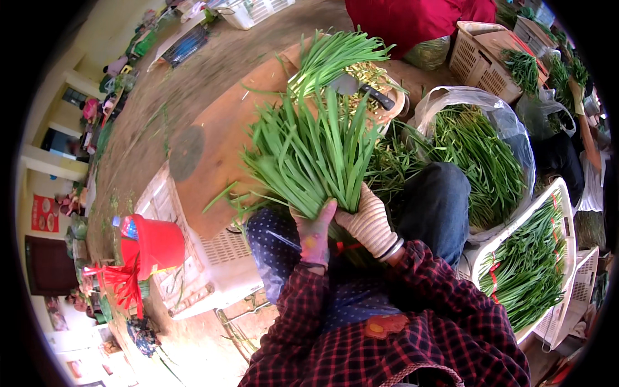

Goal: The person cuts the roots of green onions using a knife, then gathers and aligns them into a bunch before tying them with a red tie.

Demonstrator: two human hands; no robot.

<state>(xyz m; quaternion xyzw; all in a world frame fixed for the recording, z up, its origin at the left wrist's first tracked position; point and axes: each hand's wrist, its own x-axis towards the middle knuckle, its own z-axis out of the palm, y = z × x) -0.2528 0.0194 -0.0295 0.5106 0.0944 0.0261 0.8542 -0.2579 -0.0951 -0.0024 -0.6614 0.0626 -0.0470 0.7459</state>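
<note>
A loose bunch of green garlic chives is in front of me, leaves fanning out away from my body. My left hand, in a pinkish glove, is closed round the lower stems. From the other side my right hand, in a striped white glove, grips the same bunch. Just beyond it lies a knife with a black handle, on a round container covered with cut pale stem ends. Another pile of chives rests beside the blade. The bunch's stem ends are hidden by my gloves.
To my right, chives fill a clear plastic bag and a white crate. A brown board spans the left, near a red bucket with red ties. Further crates and a red cloth are at the back.
</note>
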